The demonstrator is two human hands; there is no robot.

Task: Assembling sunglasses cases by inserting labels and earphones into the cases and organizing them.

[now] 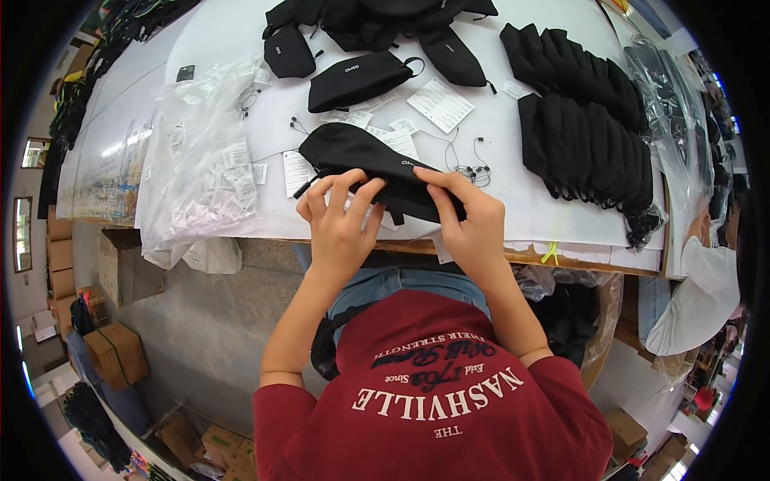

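A black fabric pouch (pixel 357 151) with a small pale logo lies tilted at the table's near edge, held between both hands. My left hand (pixel 341 215) has its fingers curled over the pouch's near left side, close to a dark pull tab. My right hand (pixel 469 215) pinches the pouch's right end between thumb and forefinger. Just beyond lies another black pouch (pixel 357 82) with a loop at its right end. White printed tags (pixel 440 105) are spread around the pouches, and thin black tag strings (pixel 472 171) lie to the right.
At the far side is a pile of black pouches (pixel 385 22). Rows of stacked black pouches (pixel 585 148) stand on the right. A clear plastic bag (pixel 200 160) full of white labels lies on the left. A co-worker's white sleeve (pixel 696 297) shows at far right.
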